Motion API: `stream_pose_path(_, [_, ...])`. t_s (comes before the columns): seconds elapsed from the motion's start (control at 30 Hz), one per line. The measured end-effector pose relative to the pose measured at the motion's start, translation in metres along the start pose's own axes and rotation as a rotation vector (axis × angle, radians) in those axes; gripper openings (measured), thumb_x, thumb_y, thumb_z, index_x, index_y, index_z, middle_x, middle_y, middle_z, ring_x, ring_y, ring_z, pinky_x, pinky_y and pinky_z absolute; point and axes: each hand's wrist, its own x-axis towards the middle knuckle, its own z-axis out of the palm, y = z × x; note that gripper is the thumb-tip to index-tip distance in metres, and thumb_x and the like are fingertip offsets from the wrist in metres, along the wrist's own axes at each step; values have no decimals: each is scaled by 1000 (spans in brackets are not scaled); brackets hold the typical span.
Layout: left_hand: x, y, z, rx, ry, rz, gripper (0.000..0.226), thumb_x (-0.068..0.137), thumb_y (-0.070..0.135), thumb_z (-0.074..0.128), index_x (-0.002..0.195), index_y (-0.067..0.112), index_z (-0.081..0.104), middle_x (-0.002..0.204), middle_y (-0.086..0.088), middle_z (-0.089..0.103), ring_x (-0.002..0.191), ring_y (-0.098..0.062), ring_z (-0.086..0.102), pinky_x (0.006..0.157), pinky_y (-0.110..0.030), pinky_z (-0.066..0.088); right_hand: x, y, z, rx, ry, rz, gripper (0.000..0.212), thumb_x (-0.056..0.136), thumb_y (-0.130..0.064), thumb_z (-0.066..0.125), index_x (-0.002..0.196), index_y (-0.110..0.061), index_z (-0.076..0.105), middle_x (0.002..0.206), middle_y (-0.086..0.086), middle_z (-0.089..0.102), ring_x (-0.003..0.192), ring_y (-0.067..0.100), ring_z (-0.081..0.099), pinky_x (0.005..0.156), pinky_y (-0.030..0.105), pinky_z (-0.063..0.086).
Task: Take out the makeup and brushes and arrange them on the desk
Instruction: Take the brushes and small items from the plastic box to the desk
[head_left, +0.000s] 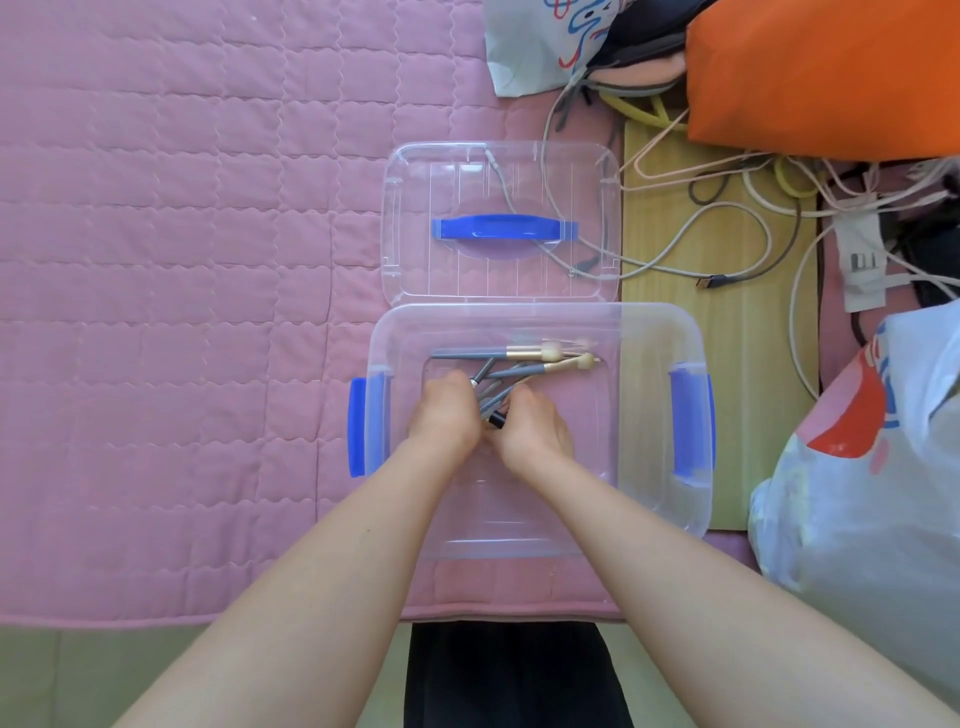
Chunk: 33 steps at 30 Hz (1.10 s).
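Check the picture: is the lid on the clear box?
No, the lid lies flat on the pink quilt just beyond the open box.

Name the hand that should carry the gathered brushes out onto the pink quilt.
Probably left. The left hand grips brush handles, and the quilt spreads on its side of the box; cables crowd the right.

grey-handled makeup brushes with gold ferrules and pale tips, two lying crosswise along the far edge of the clear box, tips toward its right edge, the rest bunched and tilted mid-box, gripped by left hand and right hand, black-capped stick among them
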Motion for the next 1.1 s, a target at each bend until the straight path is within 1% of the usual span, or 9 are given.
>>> stream_pose_path(0.13, [-5, -2, -1, 27, -10, -8, 18, 93, 7, 46, 109, 4, 52, 112, -19, 57, 94, -37, 57, 73, -37, 43, -4, 12, -12, 40, -15, 2, 42, 72, -43, 67, 104, -19, 54, 109, 6, 65, 102, 30, 60, 76, 34, 49])
stream_pose_path(0.23, [-16, 1, -4, 111, 41, 15, 21, 94, 5, 44, 114, 3, 50, 113, -20, 56, 99, -38, 59, 74, -37, 43, -5, 25, -20, 65, -9, 9, 38, 76, -41, 65, 104, -18, 54, 110, 5, 64, 103, 30, 59, 75, 34, 47])
stream_pose_path(0.37, [-43, 7, -12, 246, 104, 43, 27, 90, -6, 37, 112, 3, 51, 111, -18, 55, 98, -38, 59, 72, -38, 43, -11, 39, -28, 100, -27, -13, 26, 72, -37, 66, 88, -17, 59, 93, 3, 68, 90, 29, 62, 68, 31, 49])
stream_pose_path(0.47, [-63, 10, -19, 262, 166, 42, 26, 89, -8, 36, 106, 3, 53, 105, -18, 57, 92, -37, 60, 66, -37, 41, -24, 45, -40, 149, 4, -55, 24, 74, -39, 64, 72, -19, 53, 80, 4, 67, 82, 29, 63, 63, 29, 47])
stream_pose_path(0.6, [-92, 15, -28, 71, 267, 11, 12, 95, 9, 40, 101, 6, 51, 94, -16, 55, 79, -33, 49, 64, -38, 40, -53, 49, -64, 254, -5, -92, 29, 75, -38, 69, 75, -16, 49, 75, 1, 60, 73, 25, 56, 56, 28, 38])
stream_pose_path(0.7, [-116, 18, -34, -192, 303, 6, 11, 92, 18, 46, 92, 9, 53, 89, -12, 64, 82, -33, 56, 67, -40, 48, -80, 50, -86, 366, 16, -110, 30, 73, -31, 72, 67, -18, 46, 63, -3, 51, 63, 20, 47, 54, 28, 34])
stream_pose_path(0.83, [-167, 27, -47, -542, 299, 28, 13, 88, 16, 50, 76, 19, 53, 75, 1, 72, 67, -16, 56, 65, -34, 48, -121, 49, -117, 447, 0, -129, 24, 71, -25, 71, 65, -16, 50, 56, -5, 47, 55, 18, 42, 54, 25, 36])
stream_pose_path(1.0, [-244, 34, -57, -866, 309, 37, 13, 89, 16, 53, 80, 17, 63, 72, 4, 72, 66, -12, 54, 52, -27, 45, -177, 39, -154, 584, -99, -171, 21, 75, -17, 69, 73, -14, 48, 61, 0, 48, 55, 19, 40, 45, 21, 33])
stream_pose_path(1.1, [-290, 33, -59, -967, 363, 24, 13, 91, 17, 53, 81, 20, 61, 78, -1, 73, 71, -14, 53, 60, -29, 44, -216, 33, -173, 568, -121, -250, 19, 77, -18, 69, 80, -16, 50, 68, 2, 53, 57, 18, 43, 44, 22, 35])
